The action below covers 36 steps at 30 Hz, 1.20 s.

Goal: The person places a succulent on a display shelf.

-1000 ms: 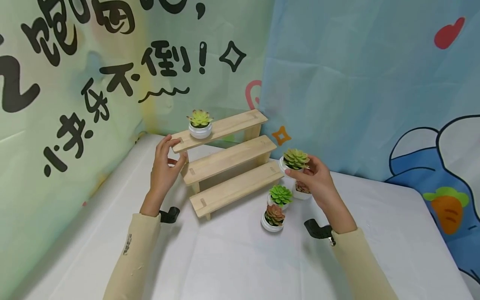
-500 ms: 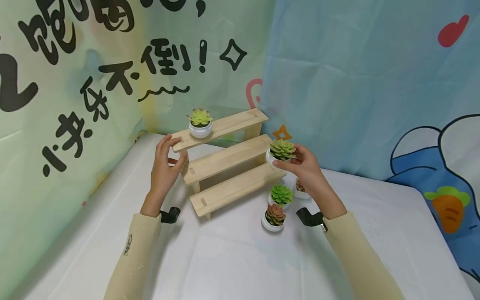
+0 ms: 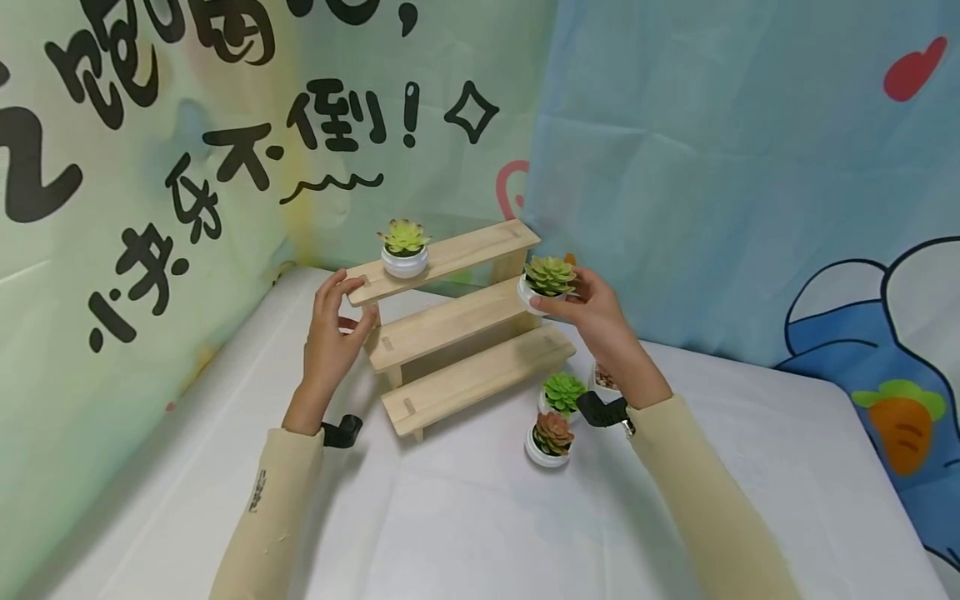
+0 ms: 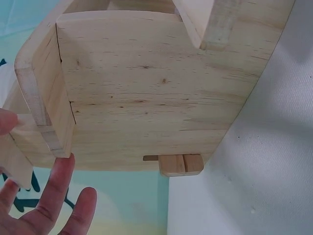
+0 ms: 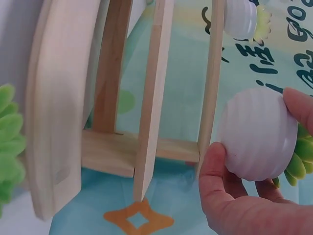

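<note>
My right hand (image 3: 600,321) grips a potted succulent (image 3: 550,277) in a white pot, thumb and fingers around its sides. In the head view it overlaps the right end of the middle board of a three-tier wooden plant stand (image 3: 480,367); the right wrist view shows the ribbed white pot (image 5: 257,134) beside the boards. My left hand (image 3: 330,333) holds the left end of the stand's top board, fingers at the end and thumb below. Its fingertips touch the wood (image 4: 146,88) in the left wrist view. Another potted succulent (image 3: 405,250) stands upright on the top board, left of centre.
On the white-covered table (image 3: 465,517), right of the stand, are a bright green succulent (image 3: 564,392), a reddish succulent (image 3: 553,435) and another pot (image 3: 604,377), partly hidden by my right wrist. Printed cloth backdrops (image 3: 720,208) rise behind the stand and at the left.
My right hand has carried the potted succulent up and to the left, from beside the lowest board to between the middle and top boards' right ends. The left hand stays in place.
</note>
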Tool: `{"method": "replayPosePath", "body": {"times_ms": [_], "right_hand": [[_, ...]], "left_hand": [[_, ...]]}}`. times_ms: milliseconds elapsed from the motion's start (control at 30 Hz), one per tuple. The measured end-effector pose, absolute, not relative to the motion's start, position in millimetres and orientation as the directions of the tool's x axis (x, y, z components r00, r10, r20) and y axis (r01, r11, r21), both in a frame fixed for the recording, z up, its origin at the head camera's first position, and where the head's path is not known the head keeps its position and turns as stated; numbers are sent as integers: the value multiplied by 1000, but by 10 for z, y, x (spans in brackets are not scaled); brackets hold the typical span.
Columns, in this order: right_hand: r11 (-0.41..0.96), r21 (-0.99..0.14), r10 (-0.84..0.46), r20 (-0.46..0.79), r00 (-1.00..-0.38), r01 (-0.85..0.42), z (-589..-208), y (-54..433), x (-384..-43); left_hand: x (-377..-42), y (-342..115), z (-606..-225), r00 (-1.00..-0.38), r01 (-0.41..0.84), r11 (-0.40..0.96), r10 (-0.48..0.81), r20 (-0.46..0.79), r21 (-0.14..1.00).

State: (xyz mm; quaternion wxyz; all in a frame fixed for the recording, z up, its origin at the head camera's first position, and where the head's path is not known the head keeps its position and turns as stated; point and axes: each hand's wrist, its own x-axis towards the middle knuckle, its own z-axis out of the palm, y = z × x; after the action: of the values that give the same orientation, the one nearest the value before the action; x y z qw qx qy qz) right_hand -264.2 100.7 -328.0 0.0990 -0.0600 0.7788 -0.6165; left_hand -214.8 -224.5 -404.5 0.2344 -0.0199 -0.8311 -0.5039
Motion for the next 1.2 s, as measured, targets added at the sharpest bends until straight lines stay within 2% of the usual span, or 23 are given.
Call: {"method": "replayPosePath", "body": {"times_ms": [300,733,1200], "right_hand": [[188,-982,-237,-34,-971,-11,-3259,821,-2768],[285,-958,-204,-35,-978,-25,-3188,578,-2947],[252,-967,-203,-26,-979,-27,-3170,327,-3117]], "left_hand": [[-2160,-2253,-4078,-887,272,491,-207,414,828],[-2196,-2265,-4083,-882,274,512,-204,425,814],[-2191,-2280,-4075,-885,263,526,-203,419,809]]}}
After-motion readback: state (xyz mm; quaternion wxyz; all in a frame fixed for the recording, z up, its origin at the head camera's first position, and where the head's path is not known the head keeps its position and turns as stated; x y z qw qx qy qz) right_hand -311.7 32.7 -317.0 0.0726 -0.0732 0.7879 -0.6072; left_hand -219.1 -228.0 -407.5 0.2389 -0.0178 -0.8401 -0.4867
